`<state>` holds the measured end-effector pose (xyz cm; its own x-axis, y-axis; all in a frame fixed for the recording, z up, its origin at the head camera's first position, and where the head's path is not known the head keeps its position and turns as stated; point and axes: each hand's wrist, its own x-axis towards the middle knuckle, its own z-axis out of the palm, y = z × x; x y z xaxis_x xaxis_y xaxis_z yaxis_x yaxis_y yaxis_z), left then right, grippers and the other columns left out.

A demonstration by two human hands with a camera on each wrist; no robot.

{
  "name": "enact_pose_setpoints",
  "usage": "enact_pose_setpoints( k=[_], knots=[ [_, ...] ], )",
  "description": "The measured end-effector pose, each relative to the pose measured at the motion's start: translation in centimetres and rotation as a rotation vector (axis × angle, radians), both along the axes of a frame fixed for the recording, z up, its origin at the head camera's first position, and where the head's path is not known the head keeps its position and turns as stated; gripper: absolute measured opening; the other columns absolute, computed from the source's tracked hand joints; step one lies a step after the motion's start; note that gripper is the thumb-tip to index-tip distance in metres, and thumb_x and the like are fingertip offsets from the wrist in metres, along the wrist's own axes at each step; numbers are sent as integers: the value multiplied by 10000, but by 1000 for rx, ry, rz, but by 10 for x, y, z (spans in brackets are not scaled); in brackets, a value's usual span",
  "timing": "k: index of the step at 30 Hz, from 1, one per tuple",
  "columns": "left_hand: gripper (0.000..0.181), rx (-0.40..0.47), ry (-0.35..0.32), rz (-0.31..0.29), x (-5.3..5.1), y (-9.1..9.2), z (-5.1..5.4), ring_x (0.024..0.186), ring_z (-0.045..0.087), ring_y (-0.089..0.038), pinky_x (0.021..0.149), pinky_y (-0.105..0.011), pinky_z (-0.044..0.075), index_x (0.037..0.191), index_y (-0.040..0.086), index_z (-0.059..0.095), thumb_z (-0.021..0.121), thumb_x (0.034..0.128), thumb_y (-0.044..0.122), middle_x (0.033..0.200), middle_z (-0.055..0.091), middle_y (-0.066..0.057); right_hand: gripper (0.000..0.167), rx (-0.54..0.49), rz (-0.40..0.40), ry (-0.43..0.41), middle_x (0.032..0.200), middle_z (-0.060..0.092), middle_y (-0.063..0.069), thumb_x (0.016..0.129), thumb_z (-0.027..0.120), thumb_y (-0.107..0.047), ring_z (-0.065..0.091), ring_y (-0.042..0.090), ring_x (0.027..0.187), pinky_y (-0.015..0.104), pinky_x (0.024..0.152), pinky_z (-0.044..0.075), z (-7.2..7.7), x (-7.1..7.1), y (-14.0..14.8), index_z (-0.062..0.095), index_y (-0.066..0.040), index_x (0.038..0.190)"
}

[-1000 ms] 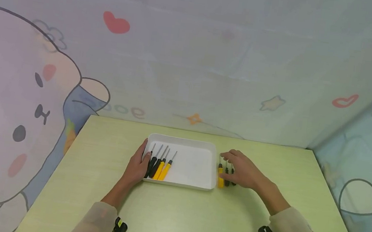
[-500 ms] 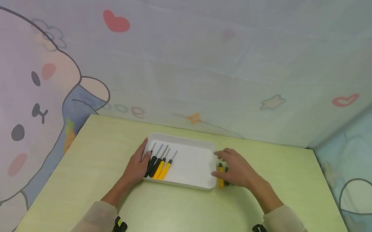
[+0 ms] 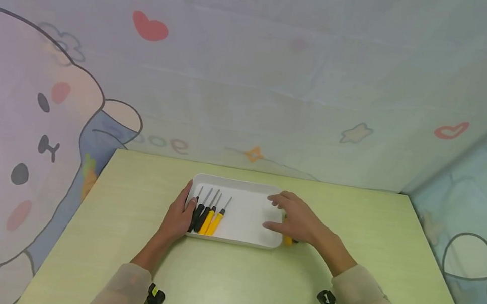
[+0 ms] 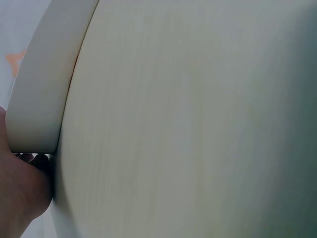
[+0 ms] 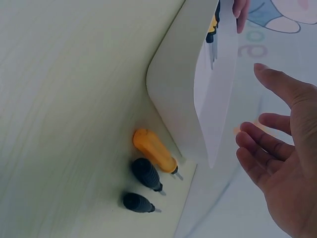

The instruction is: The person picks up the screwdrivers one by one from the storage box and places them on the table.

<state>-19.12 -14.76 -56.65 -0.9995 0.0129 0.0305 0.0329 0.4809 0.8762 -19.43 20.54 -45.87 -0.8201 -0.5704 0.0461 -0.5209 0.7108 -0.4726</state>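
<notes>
The left hand (image 3: 177, 219) grips the left end of a white tray (image 3: 251, 219), its thumb over the rim. Several screwdrivers with black and yellow handles (image 3: 215, 223) lie side by side in the tray's left part, tips toward the back. Above the tray's right end hovers the right hand (image 3: 294, 218), fingers spread and holding nothing. In the right wrist view, one yellow screwdriver (image 5: 154, 150) and two black ones (image 5: 146, 174) lie on the table just outside the tray; the right hand (image 5: 292, 148) is raised apart from them.
A pale green-yellow table (image 3: 227, 282) bears the tray near its back edge. Behind it hangs a printed cloth (image 3: 280, 75) with hearts and a bear figure, and another cloth wall stands on the right.
The right hand has moved left from over the loose screwdrivers to above the tray's right end, its fingers apart. The left hand keeps its grip on the tray.
</notes>
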Motion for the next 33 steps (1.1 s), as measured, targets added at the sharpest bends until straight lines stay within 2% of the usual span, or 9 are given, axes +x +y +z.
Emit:
enact_pose_setpoints(
  k=[13, 24, 33],
  knots=[
    [629, 7, -4, 0, 1, 1, 0, 1611, 207, -282, 1304, -491, 166, 1722, 171, 144, 401, 1153, 246, 1755, 225, -82, 687, -26, -21, -16, 1281, 659, 112, 916, 808, -474, 636, 278, 1161, 490, 981, 544, -6, -1, -30, 626, -60, 1434],
    [632, 16, 0, -6, 1, 0, 1, 1612, 205, -278, 1305, -488, 166, 1722, 172, 145, 409, 1152, 245, 1753, 230, -84, 721, -56, -27, -94, 1335, 651, 145, 926, 805, -472, 620, 297, 1199, 498, 1021, 531, -10, 2, -49, 598, -47, 1471],
    [628, 18, 9, -6, 2, -1, 2, 1608, 213, -282, 1302, -493, 176, 1722, 177, 149, 406, 1152, 244, 1750, 237, -85, 744, -54, -32, -79, 1325, 654, 110, 916, 809, -500, 621, 273, 1188, 478, 997, 547, -19, 1, -59, 602, -56, 1475]
  ],
)
